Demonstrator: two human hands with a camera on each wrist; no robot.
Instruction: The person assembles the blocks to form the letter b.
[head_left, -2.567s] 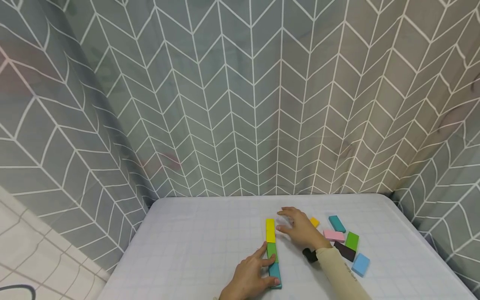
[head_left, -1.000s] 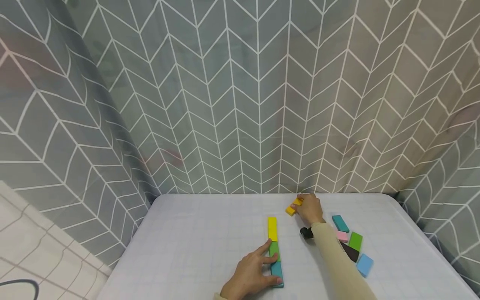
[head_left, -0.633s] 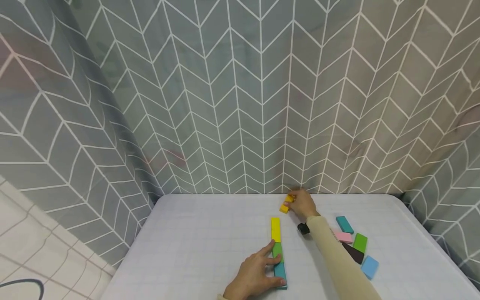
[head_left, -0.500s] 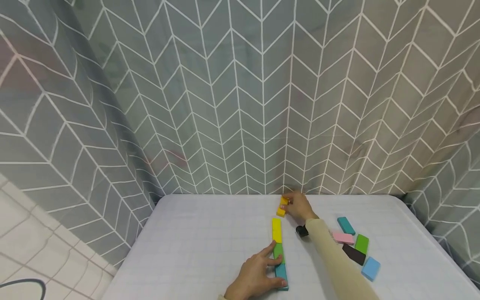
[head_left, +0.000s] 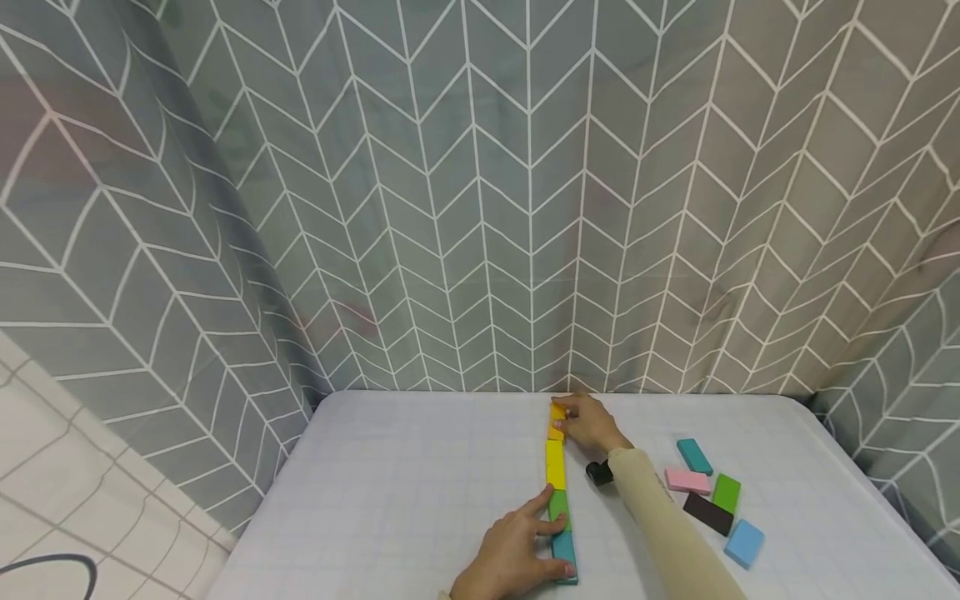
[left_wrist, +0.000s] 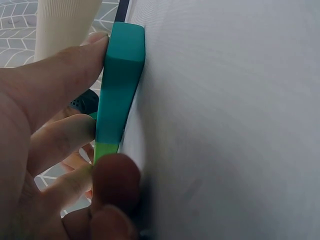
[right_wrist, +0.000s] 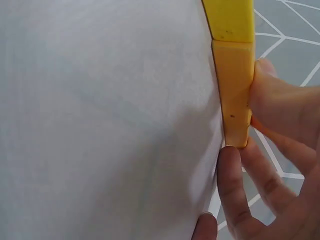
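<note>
A row of blocks runs away from the person on the white table: teal (head_left: 564,547), green (head_left: 560,505), yellow (head_left: 555,465) and, at the far end, orange (head_left: 556,423). My right hand (head_left: 591,422) pinches the orange block, thumb on its upper face and a finger at its far end. In the right wrist view, the orange block (right_wrist: 232,92) meets the yellow block (right_wrist: 231,21) end to end. My left hand (head_left: 510,550) rests spread on the row, thumb on the teal block (left_wrist: 120,90), other fingers along the green one.
Loose on the right lie a teal block (head_left: 694,457), a pink block (head_left: 687,481), another green block (head_left: 726,493), a dark block (head_left: 708,513) and a light blue block (head_left: 745,543). A patterned curtain (head_left: 525,208) hangs behind the table's back edge (head_left: 450,392).
The right hand has picked up the orange block at the right, carried it left, turned it in line and brought it against the yellow block. The left hand has stayed on the row.
</note>
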